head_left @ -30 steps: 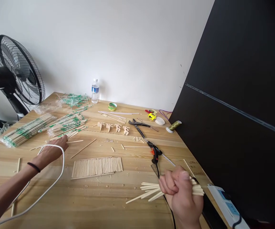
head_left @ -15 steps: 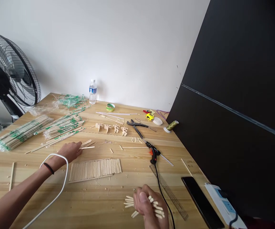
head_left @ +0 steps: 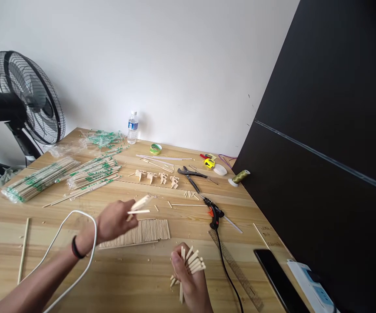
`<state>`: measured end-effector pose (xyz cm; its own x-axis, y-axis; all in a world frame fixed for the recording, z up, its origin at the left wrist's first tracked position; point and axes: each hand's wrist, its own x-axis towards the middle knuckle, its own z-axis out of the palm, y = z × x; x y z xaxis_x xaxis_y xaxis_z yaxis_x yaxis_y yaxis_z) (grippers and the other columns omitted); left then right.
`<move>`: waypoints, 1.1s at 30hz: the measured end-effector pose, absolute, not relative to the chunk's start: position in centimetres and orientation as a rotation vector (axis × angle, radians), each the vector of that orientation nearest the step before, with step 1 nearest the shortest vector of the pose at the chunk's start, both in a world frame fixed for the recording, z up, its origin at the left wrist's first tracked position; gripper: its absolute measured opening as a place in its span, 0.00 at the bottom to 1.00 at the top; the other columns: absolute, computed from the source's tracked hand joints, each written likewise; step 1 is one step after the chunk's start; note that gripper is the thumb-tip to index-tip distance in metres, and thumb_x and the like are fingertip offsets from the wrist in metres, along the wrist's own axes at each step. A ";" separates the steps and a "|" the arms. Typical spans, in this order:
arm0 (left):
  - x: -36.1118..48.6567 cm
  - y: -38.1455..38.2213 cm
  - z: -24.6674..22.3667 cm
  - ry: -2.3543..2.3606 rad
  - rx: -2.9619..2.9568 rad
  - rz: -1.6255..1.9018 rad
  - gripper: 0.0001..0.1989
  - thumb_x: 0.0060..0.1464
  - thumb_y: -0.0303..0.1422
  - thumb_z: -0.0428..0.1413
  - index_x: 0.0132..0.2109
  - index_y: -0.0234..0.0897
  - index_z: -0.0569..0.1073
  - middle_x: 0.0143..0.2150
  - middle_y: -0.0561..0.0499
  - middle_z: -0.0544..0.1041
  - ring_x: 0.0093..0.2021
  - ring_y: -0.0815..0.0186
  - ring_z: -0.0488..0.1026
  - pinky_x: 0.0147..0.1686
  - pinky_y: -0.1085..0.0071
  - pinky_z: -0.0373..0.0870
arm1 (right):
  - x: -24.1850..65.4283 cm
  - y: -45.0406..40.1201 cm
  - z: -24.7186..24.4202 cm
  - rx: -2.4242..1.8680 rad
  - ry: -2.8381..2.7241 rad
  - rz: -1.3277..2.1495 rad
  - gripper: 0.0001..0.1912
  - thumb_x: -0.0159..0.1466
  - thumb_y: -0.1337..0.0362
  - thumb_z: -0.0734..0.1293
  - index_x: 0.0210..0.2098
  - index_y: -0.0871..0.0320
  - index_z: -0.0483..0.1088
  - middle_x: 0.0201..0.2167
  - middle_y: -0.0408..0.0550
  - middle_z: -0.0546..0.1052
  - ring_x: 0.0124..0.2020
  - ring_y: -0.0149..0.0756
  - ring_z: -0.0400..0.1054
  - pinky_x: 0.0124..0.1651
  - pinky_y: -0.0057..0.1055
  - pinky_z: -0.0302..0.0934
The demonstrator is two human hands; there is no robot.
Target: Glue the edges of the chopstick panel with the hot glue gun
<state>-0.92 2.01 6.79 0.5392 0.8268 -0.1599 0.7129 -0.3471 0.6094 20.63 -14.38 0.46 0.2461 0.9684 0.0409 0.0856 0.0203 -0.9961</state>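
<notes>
My left hand (head_left: 116, 221) is closed on a few short wooden sticks (head_left: 140, 204) that point to the right, raised over the left part of a flat row of sticks (head_left: 147, 230) lying side by side. Near the front of the table, my right hand (head_left: 188, 274) grips a bundle of short wooden sticks (head_left: 194, 262), whose ends fan out above and below the fist. A black glue gun (head_left: 213, 213) lies beyond my right hand, its cord running toward the front edge. Four small stick assemblies (head_left: 151, 176) stand in a line farther back.
Packs of long sticks (head_left: 41, 179) lie at the left, near a fan (head_left: 31, 95). A bottle (head_left: 132, 128), tape roll (head_left: 155, 149) and pliers (head_left: 192, 174) are at the back. A ruler (head_left: 236, 271), phone (head_left: 282, 280) and power strip (head_left: 314, 287) lie at the right. A white cable loops over my left forearm.
My left hand has lifted its sticks from the table and moved right, over the stick row. My right hand has turned, with the bundle's ends now pointing up and right. The view has shifted slightly.
</notes>
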 end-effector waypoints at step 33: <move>4.7 -6.6 2.1 0.798 1.314 0.616 0.23 0.60 0.51 0.63 0.32 0.37 0.67 0.24 0.60 0.60 0.27 0.70 0.53 0.29 0.72 0.53 | 21.0 -11.8 5.1 -1.572 -1.531 0.789 0.16 0.70 0.56 0.67 0.28 0.56 0.71 0.22 0.42 0.71 0.23 0.34 0.62 0.30 0.30 0.55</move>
<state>4.68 -6.59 2.07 0.5979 0.7854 -0.1602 0.0449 0.1667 0.9850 21.00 -11.79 5.14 0.0783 0.9929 0.0896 0.5030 0.0383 -0.8634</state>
